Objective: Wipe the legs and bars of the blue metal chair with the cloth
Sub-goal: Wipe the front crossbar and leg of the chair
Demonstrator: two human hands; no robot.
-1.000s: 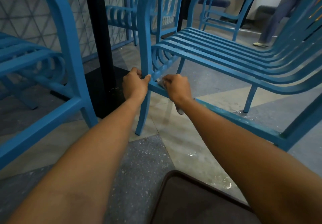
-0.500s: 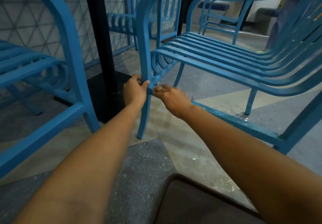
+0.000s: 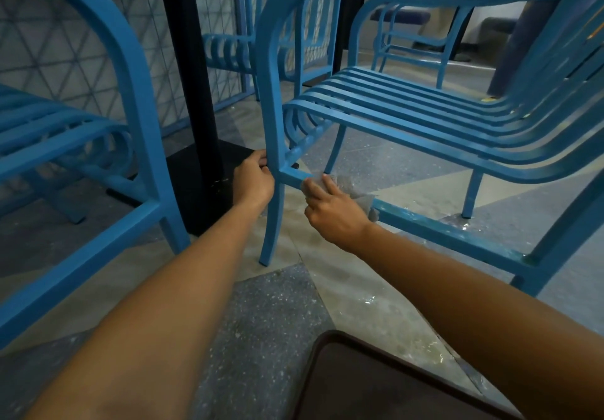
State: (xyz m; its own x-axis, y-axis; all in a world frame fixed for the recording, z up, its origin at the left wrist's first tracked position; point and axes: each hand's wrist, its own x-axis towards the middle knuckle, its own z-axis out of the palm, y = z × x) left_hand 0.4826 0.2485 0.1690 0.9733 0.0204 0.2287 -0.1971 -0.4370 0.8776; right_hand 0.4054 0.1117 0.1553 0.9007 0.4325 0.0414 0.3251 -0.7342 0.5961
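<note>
Two hands dividing work: left hand [image 3: 254, 180] clamping chair's front leg [image 3: 274, 144] steady — right hand [image 3: 333, 210] fingers [image 3: 315, 187] pressing grey cloth [image 3: 354, 190] around lower side bar [image 3: 451, 230], wiping.

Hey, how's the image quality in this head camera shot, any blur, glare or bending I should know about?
Head view: dim, bluish light; wide-angle bending curves the blue chair frame toward the edges; the far background is soft; small wet glints on the floor; the cloth under the right hand looks slightly smeared; the left hand is sharp.
</note>
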